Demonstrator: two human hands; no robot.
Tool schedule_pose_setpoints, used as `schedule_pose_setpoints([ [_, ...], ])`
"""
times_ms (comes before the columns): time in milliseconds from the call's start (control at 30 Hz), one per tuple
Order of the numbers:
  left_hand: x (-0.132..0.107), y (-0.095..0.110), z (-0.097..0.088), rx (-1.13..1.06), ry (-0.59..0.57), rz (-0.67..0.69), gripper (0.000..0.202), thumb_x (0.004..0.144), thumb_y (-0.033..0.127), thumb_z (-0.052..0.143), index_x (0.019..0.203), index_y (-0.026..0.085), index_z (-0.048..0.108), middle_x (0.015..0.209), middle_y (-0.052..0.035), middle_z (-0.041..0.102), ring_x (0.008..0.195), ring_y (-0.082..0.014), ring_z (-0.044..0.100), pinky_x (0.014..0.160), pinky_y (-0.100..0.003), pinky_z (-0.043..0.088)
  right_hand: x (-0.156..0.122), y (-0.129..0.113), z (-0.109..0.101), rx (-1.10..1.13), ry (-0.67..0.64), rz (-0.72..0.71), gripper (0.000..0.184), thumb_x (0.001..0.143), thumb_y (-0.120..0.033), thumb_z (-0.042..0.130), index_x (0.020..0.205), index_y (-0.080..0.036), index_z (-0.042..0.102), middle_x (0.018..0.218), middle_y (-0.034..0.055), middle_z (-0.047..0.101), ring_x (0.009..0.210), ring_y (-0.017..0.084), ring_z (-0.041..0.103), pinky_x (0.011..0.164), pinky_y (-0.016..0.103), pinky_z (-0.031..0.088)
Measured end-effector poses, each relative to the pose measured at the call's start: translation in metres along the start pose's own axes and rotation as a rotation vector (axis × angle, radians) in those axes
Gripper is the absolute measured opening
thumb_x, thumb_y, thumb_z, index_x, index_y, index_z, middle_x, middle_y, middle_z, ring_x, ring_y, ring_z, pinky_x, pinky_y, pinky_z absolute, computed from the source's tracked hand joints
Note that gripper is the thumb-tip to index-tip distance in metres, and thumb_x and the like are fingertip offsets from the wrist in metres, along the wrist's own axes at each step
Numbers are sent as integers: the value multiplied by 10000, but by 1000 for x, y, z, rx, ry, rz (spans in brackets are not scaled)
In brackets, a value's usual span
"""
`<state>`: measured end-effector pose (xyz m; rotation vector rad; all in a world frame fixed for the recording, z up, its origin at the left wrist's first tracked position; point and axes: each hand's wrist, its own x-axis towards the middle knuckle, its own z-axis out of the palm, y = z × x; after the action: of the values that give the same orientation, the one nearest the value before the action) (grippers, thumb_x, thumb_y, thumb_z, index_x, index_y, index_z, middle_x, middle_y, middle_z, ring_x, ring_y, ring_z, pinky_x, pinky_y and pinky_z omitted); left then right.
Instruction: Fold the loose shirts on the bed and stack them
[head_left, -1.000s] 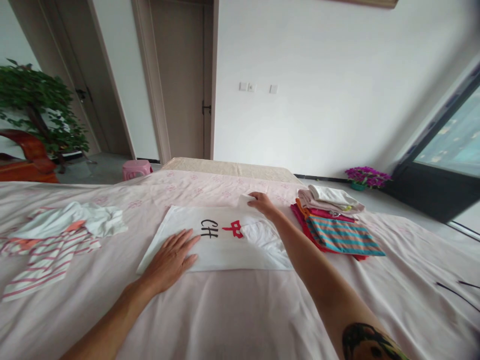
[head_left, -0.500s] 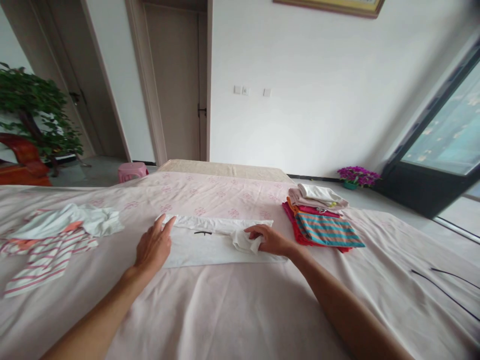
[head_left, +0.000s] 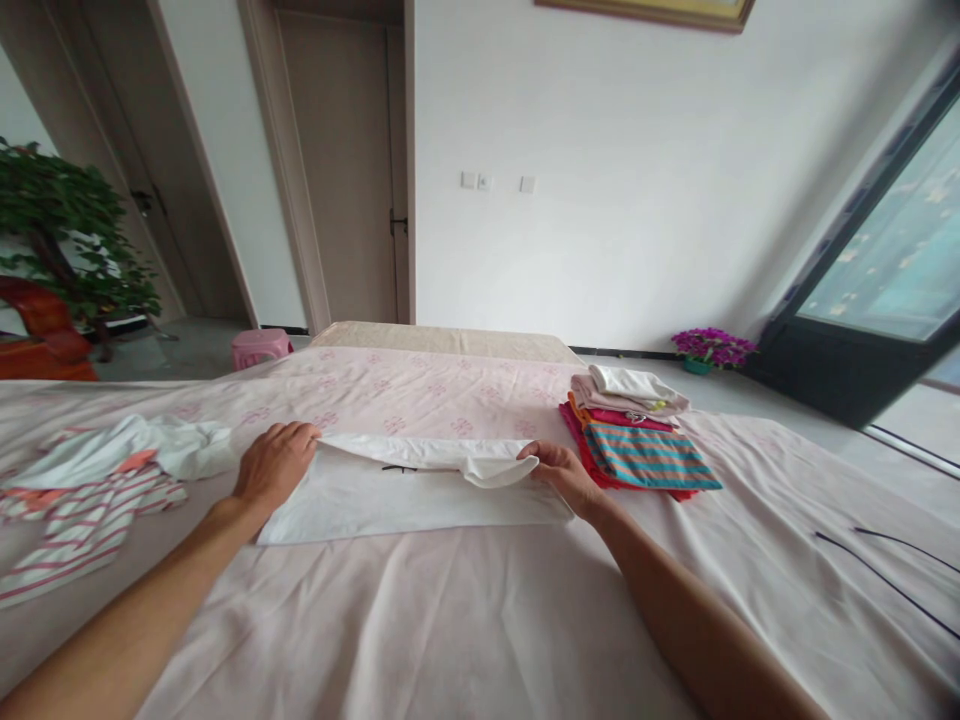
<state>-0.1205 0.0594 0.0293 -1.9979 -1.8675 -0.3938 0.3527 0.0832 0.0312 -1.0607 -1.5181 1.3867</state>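
Observation:
A white T-shirt with black and red print lies on the pink bed sheet in front of me. Its far half is lifted and doubled toward me. My left hand is closed on the lifted edge at the shirt's left end. At the right end, my right hand pinches the same edge. Only a short black stroke of the print shows under the fold.
A stack of folded clothes, striped and pink, sits just right of my right hand. Loose striped and white garments lie at the left. Black cables cross the sheet at right. A pink stool and a plant stand beyond the bed.
Both hands left the flat shirt, took hold of its far edge and drew it toward me, so the fold now hides most of the print.

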Motion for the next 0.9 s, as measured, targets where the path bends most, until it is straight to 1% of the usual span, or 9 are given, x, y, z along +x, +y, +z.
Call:
schedule_pose_setpoints([
  [100, -14, -7, -10, -24, 51, 51, 240, 908, 271, 437, 988, 205, 653, 1019, -70, 701, 997, -250, 578, 908, -376, 406, -2, 3, -5, 55, 36, 20, 256, 632, -326, 762, 827, -195, 658, 668, -23, 611, 575, 119, 510, 568, 235, 372],
  [200, -30, -9, -15, -36, 9, 103, 197, 866, 221, 466, 935, 224, 651, 989, -50, 704, 997, -243, 584, 906, -377, 395, 0, 8, -8, 35, 23, -18, 192, 639, -280, 726, 797, -186, 668, 657, -25, 610, 581, 115, 506, 575, 231, 362],
  [300, -40, -7, -13, -32, -31, 125, 206, 837, 170, 466, 901, 234, 651, 968, -41, 702, 997, -239, 583, 911, -379, 385, 1, 9, -10, -45, -8, -63, 157, 649, -272, 705, 766, -174, 666, 688, -14, 628, 617, 120, 522, 612, 237, 378],
  [467, -38, -1, -15, 11, -115, 106, 255, 814, 104, 453, 901, 214, 666, 918, -57, 692, 924, -229, 602, 934, -390, 367, -3, 3, -11, -281, -60, -152, 126, 655, -240, 646, 747, -162, 683, 696, -2, 641, 670, 143, 547, 664, 251, 405],
  [567, -30, 10, -25, 64, -156, 78, 312, 803, 51, 422, 829, 204, 692, 840, -80, 689, 864, -249, 613, 971, -457, 338, -8, -3, -13, -487, -120, -217, 154, 663, -218, 602, 741, -165, 724, 722, 14, 659, 714, 164, 564, 698, 263, 424],
  [667, -22, 36, -34, 72, -113, 98, 363, 822, 36, 381, 777, 199, 702, 826, -97, 687, 872, -270, 618, 1009, -516, 308, -11, -9, -14, -601, -236, -253, 218, 666, -206, 571, 755, -182, 768, 783, 35, 702, 789, 192, 596, 771, 287, 449],
  [733, -17, 61, -36, -24, -105, 139, 348, 820, 41, 393, 803, 202, 701, 855, -88, 694, 894, -262, 624, 1005, -494, 340, -11, -12, -14, -557, -257, -239, 249, 715, -234, 551, 793, -181, 781, 803, 51, 724, 842, 212, 625, 836, 310, 463],
  [800, -13, 91, -36, -164, -144, 175, 331, 804, 43, 414, 864, 206, 696, 904, -75, 705, 919, -243, 631, 954, -437, 409, -7, -9, -18, -458, -142, -212, 303, 800, -289, 513, 881, -163, 777, 801, 66, 730, 856, 216, 648, 863, 326, 480],
  [900, -9, 135, -33, -364, -197, 268, 354, 811, 59, 425, 1001, 215, 680, 1024, -64, 705, 1004, -214, 631, 927, -374, 466, 3, 4, -28, -433, 205, -179, 354, 858, -299, 483, 1066, -153, 729, 854, 74, 726, 804, 197, 657, 807, 325, 519],
])
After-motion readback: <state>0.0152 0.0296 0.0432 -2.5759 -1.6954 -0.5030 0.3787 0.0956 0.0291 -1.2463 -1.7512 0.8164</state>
